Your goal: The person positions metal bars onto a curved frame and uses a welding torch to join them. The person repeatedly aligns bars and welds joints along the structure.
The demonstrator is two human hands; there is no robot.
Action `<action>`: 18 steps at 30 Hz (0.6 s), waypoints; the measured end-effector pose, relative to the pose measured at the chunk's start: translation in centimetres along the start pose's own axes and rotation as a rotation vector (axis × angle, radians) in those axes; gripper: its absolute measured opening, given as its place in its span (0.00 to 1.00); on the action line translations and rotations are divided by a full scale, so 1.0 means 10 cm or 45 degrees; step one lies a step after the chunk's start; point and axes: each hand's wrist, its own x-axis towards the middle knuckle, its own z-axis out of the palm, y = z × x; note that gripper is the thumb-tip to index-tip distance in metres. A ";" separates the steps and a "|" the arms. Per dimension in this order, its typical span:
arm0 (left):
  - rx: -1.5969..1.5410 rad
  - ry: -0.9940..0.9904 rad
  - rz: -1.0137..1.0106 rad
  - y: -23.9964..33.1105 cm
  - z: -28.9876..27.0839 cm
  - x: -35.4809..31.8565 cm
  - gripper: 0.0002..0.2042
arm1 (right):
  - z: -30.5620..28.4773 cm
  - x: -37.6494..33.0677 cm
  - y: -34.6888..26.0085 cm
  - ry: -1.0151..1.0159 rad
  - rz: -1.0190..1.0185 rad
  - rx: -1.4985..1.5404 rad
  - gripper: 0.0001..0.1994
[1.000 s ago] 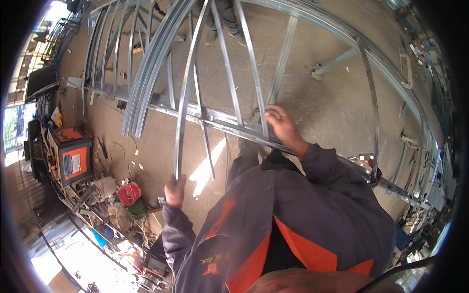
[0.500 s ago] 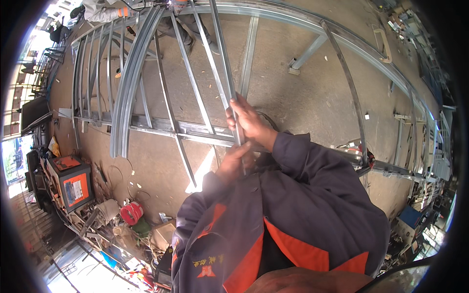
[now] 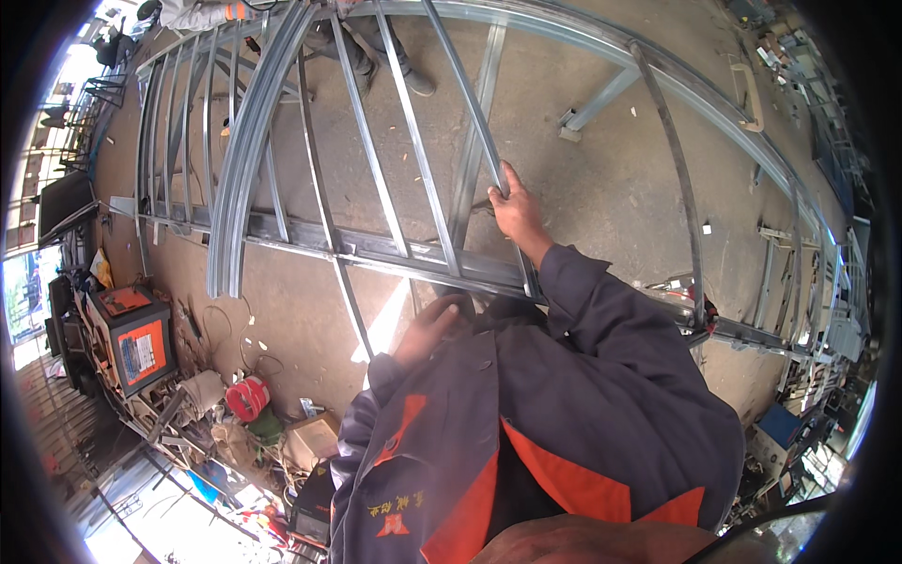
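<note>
Head view: left fisheye of a side-by-side pair, worn on the person's head, pitched steeply down and outward. Nearest the lens: wearer's dark work jacket [image 3: 611,404], filling lower middle. Left hand [image 3: 437,329] and right hand [image 3: 519,214] a little farther, around mid-picture. Beyond, the metal bar frame [image 3: 376,252] crosses the upper half, seen from above, concrete floor [image 3: 592,211] under it. Co-worker's shoe [image 3: 422,85] near top edge. Very wide coverage; long bars bend toward a dark round rim
</note>
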 end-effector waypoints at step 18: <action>0.291 0.208 0.118 -0.47 -0.16 0.02 0.26 | 0.41 0.15 0.18 0.025 -0.010 0.023 0.34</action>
